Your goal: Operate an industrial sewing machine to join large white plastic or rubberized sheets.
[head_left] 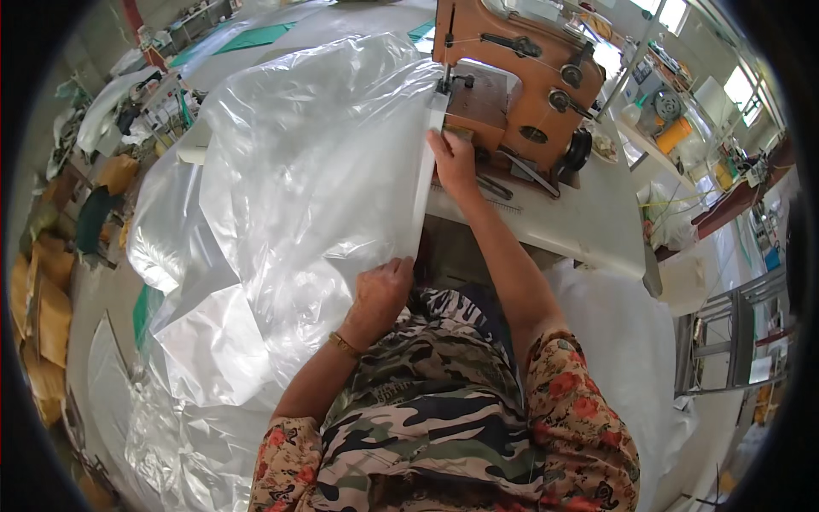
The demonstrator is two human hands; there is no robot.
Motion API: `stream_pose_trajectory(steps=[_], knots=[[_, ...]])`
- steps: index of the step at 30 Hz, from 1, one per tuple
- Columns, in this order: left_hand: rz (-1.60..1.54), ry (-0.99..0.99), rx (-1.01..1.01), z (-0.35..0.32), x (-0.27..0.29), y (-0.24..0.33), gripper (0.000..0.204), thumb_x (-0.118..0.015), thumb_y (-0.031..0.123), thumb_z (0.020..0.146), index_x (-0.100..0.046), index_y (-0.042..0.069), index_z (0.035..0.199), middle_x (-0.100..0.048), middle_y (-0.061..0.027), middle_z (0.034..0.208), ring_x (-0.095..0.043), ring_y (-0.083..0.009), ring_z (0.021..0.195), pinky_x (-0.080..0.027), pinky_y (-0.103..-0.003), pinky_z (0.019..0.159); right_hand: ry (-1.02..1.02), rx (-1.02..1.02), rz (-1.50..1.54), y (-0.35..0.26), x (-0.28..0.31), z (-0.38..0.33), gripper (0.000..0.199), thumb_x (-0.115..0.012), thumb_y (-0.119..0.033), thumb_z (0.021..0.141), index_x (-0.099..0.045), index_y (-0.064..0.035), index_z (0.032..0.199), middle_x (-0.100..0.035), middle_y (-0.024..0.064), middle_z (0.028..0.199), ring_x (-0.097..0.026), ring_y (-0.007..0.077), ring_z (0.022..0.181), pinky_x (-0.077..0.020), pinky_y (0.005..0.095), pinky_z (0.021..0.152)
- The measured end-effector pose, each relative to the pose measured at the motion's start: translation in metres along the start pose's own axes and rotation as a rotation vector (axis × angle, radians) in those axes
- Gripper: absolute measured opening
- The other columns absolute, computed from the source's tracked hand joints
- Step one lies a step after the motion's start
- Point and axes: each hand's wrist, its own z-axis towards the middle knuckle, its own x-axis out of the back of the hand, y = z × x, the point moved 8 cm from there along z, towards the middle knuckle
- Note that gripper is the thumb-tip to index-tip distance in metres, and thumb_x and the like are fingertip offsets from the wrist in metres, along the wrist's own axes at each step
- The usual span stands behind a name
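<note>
A large sheet of clear plastic film [299, 162] spreads over the table and hangs down toward me on the left. Its right edge is folded into a narrow white strip that runs up under the needle of an orange-brown sewing machine [486, 107]. My left hand [381, 292] is closed on the near end of that folded edge, close to my lap. Farther up, my right hand [454, 162] pinches the same edge just in front of the needle. The fingertips of both hands are partly hidden by the film and by their own knuckles.
The white table [589, 226] carries the machine and ends at a near edge on the right. More film [614, 333] hangs beside my right arm. A metal rack [734, 333] stands at the far right. Yellow-brown sacks [47, 316] lie at the far left.
</note>
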Motion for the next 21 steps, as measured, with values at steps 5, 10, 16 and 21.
stream_pose_trajectory(steps=[5, 10, 16, 21], knots=[[-0.047, -0.004, -0.022, 0.009, -0.01, -0.012, 0.022, -0.058, 0.004, 0.08, -0.059, 0.003, 0.103, -0.06, -0.0109, 0.077, -0.063, -0.0313, 0.068, -0.051, -0.04, 0.059, 0.034, 0.038, 0.017, 0.007, -0.008, -0.002, 0.04, -0.058, -0.028, 0.095, -0.05, 0.0062, 0.077, -0.042, 0.0104, 0.06, -0.036, 0.0119, 0.061, -0.0378, 0.032, 0.055], [-0.039, 0.001, -0.071, 0.023, -0.006, -0.016, 0.022, -0.057, 0.003, 0.079, -0.058, 0.001, 0.101, -0.059, -0.0123, 0.078, -0.063, -0.0323, 0.069, -0.051, -0.041, 0.059, 0.037, 0.048, -0.02, 0.005, -0.009, -0.009, 0.039, -0.057, -0.027, 0.096, -0.049, 0.0058, 0.076, -0.038, 0.0133, 0.06, -0.033, 0.0133, 0.061, -0.0369, 0.0338, 0.054], [-0.018, 0.001, -0.086, 0.059, 0.002, -0.02, 0.015, -0.056, 0.002, 0.078, -0.056, 0.002, 0.093, -0.06, -0.0139, 0.08, -0.063, -0.0331, 0.072, -0.052, -0.041, 0.06, 0.008, 0.073, -0.015, -0.003, -0.008, -0.006, 0.04, -0.057, -0.028, 0.095, -0.051, 0.0042, 0.073, -0.048, 0.0224, 0.062, -0.044, 0.0339, 0.054, -0.0389, 0.0409, 0.055], [-0.008, 0.073, -0.115, 0.089, 0.007, -0.019, 0.013, -0.056, 0.001, 0.078, -0.055, 0.003, 0.091, -0.061, -0.0143, 0.08, -0.064, -0.0332, 0.072, -0.052, -0.042, 0.06, 0.003, 0.071, 0.011, -0.003, -0.008, -0.005, 0.037, -0.057, -0.027, 0.095, -0.053, 0.0039, 0.074, -0.051, 0.0213, 0.062, -0.046, 0.0346, 0.055, -0.0402, 0.0409, 0.056]])
